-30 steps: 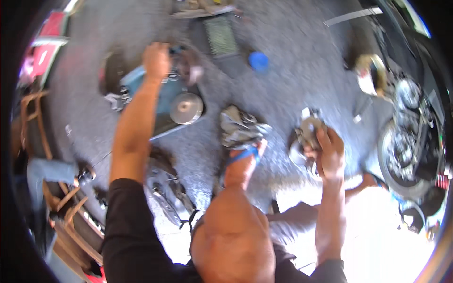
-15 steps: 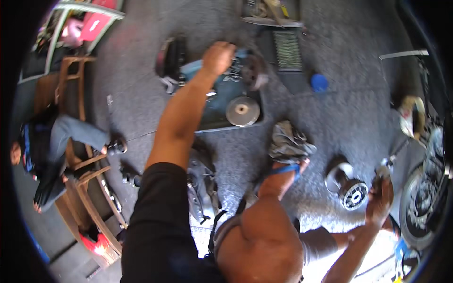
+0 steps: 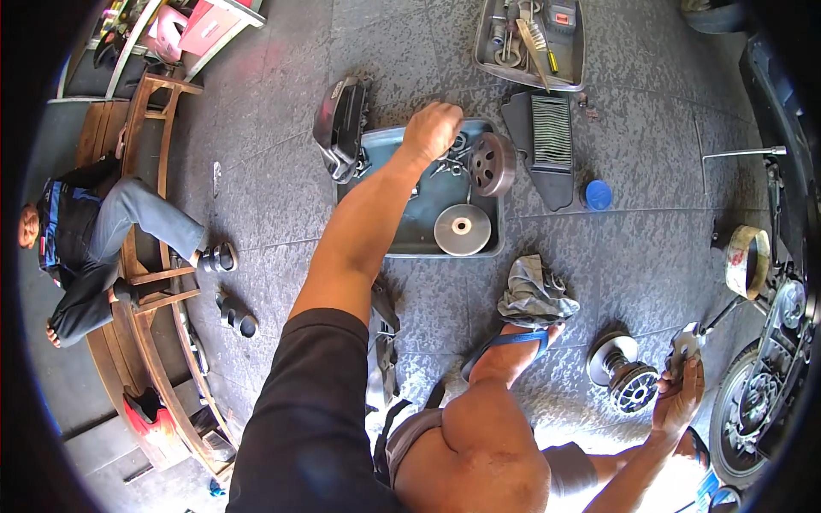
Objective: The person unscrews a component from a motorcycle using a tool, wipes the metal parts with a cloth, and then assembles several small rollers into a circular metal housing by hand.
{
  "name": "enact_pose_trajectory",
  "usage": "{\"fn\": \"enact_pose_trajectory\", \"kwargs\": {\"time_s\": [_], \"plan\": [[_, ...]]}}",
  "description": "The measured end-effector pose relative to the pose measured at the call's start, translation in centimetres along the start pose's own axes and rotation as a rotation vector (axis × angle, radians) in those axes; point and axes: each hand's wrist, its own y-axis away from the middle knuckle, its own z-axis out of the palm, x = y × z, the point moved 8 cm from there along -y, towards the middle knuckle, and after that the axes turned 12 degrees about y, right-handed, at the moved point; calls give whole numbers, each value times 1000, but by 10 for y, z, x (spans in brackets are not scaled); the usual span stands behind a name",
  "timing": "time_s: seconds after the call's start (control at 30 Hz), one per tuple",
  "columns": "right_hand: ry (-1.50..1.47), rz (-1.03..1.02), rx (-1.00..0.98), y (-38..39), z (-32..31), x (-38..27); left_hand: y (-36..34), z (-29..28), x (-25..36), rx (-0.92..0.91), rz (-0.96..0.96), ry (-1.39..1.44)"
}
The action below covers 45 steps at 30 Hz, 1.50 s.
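My left hand [image 3: 433, 131] is closed, knuckles up, above the far edge of a blue-grey tray [image 3: 410, 246]. Whatever its fingers hold, if anything, is hidden beneath it. Small metal parts and wrenches [image 3: 451, 162] lie in the tray close by. A round silver disc [image 3: 451, 242] rests in the tray's near right corner, and a brown clutch drum [image 3: 493, 164] leans at its right side. Over on the right, my right hand [image 3: 678, 400] grips a small grey metal part [image 3: 685, 344]. Just left of that hand, a spool-shaped metal pulley assembly [image 3: 617, 369] lies on the floor.
A black casing [image 3: 339, 128] stands at the tray's left. Beyond are a pleated filter [image 3: 551, 132], a blue cap [image 3: 598, 196] and a toolbox tray [image 3: 530, 79]. A crumpled rag [image 3: 535, 292] lies by my foot. A motorcycle wheel [image 3: 746, 419] stands right; a person sits on a wooden bench [image 3: 141, 333].
The head view has shifted, so the scene sits lower and is sharper. My left hand stays over the tray's far edge, slightly further right. My right hand still grips the metal part.
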Motion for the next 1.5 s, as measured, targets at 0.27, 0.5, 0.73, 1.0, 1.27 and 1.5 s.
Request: {"fn": "enact_pose_trajectory", "kwargs": {"time_s": [0.27, 0.5, 0.73, 1.0, 1.27, 1.5], "plan": [[26, 3, 50, 8, 0, 2, 111, -11, -20, 226, -811, 247], [25, 75, -38, 6, 29, 14, 195, -12, 66, 338, -913, 446], [176, 216, -274, 22, 104, 80, 229, 54, 157, 387, -1157, 1334], [319, 382, -399, 53, 156, 176, 234, 125, 224, 53, -1023, 1578], [294, 310, -396, 34, 168, 195, 235, 111, 221, -9, -923, 1154], [442, 222, -321, 19, 143, 193, 218, 95, 225, -49, -918, 976]]}}
